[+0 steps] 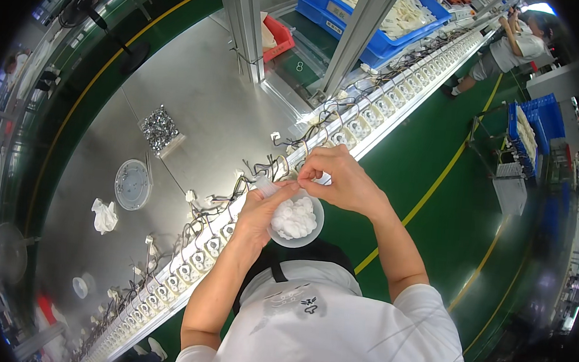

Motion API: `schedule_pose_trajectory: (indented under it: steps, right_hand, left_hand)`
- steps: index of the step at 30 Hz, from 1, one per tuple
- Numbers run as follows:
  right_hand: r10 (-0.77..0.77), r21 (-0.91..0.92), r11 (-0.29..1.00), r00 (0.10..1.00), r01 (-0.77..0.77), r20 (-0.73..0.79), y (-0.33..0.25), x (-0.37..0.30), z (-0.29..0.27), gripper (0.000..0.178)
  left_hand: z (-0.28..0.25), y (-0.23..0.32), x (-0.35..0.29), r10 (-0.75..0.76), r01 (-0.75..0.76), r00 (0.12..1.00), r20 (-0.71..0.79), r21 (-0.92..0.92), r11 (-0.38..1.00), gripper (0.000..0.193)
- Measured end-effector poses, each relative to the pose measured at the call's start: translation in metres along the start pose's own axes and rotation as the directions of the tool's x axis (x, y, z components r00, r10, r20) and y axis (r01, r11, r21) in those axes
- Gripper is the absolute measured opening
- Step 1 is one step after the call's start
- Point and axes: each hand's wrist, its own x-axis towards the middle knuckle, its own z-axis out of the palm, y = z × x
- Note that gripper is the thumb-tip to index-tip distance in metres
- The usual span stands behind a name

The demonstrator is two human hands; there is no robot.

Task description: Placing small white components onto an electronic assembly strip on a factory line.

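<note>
Note left hand [258,211] and right hand [336,179] meeting in closed pinches, any contents indistinct; just below, bowl [319,227] of white pieces [293,219], plenty left; beyond, row of white units [186,272], finished share unclear.

"Where was the bowl [319,225]?"

"Under the hands [341,178], between the rail [391,121] and the person's torso [339,328]."

"And the tabletop [200,109]?"

"Across the rail, leftward: the hardware bag [160,128] lay farthest, the dish [131,201] nearer, the wad [104,217] nearer still, left."
</note>
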Motion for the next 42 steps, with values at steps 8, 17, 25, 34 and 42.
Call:
schedule_pose_trajectory:
  steps: [8, 17, 25, 34, 42]
  right_hand:
    - [0.136, 0.255, 0.963, 0.974, -0.088, -0.179, 0.022, -0.009, 0.005, 0.004]
    - [0.266, -0.011, 0.955, 0.869, -0.297, -0.417, 0.087, -0.020, 0.007, 0.010]
    - [0.210, -0.147, 0.941, 0.865, -0.306, -0.456, 0.103, -0.011, 0.013, 0.013]
    - [0.203, -0.201, 0.927, 0.874, -0.317, -0.441, 0.100, -0.008, 0.010, 0.011]
    - [0.245, -0.202, 0.924, 0.907, -0.326, -0.342, 0.093, -0.003, 0.001, 0.014]
  left_hand:
    - [0.002, 0.001, -0.005, 0.040, -0.040, 0.999, -0.009, -0.028, 0.999, 0.022]
    - [-0.015, -0.001, -0.017, 0.075, -0.075, 0.997, -0.004, -0.106, 0.992, 0.026]
    - [-0.019, 0.000, -0.019, 0.061, -0.062, 0.998, -0.012, -0.135, 0.989, 0.025]
    - [-0.017, 0.001, -0.021, 0.064, -0.065, 0.998, -0.012, -0.138, 0.988, 0.024]
    - [-0.015, 0.002, -0.021, 0.061, -0.063, 0.998, -0.015, -0.136, 0.989, 0.026]
